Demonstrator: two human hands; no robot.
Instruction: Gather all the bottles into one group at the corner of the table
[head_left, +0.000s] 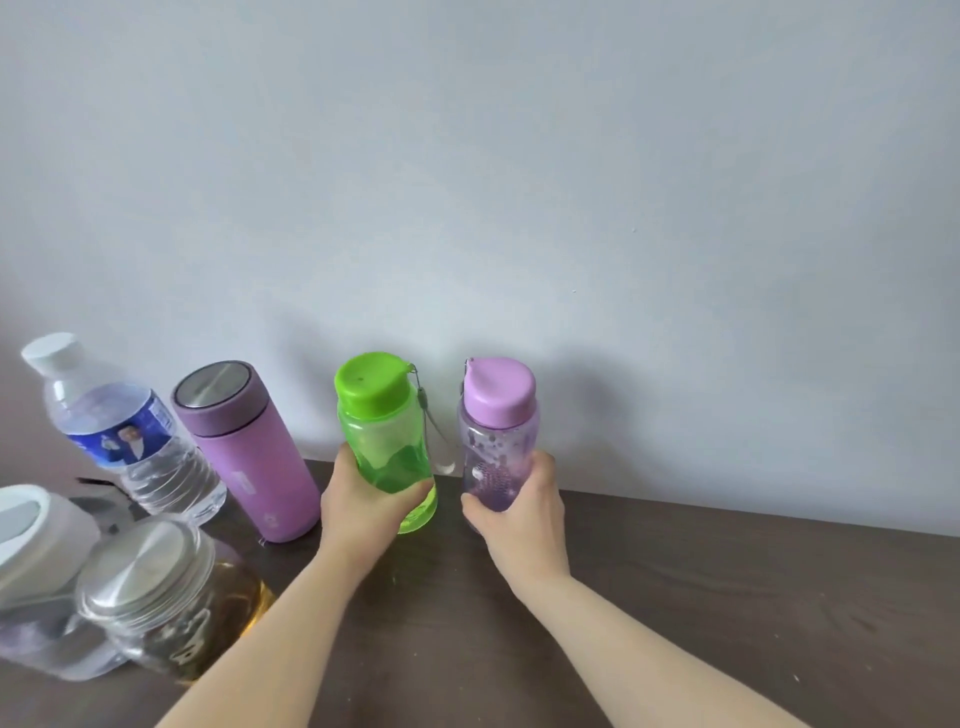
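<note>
Both hands were loaded: the left hand (363, 512) was wrapped round the lower body of the green bottle (387, 441), the right hand (519, 514) likewise closed on the purple-capped bottle (496, 441), both bottles upright near the wall, right of the cluster. They looked empty, so probably light, stiff plastic, a bit slick; that low-body grip seemed sensible. The pink flask (249, 452) and water bottle (124, 431) waited at the table (727, 597) corner.

likely a home or other everyday indoor room: a dark wood-grain table (675, 597) pushed against a plain pale wall (519, 156), crowded with personal drinkware, such as a purple thermos (249, 457), a labelled water bottle (130, 431) and a glass jar (171, 597).
</note>
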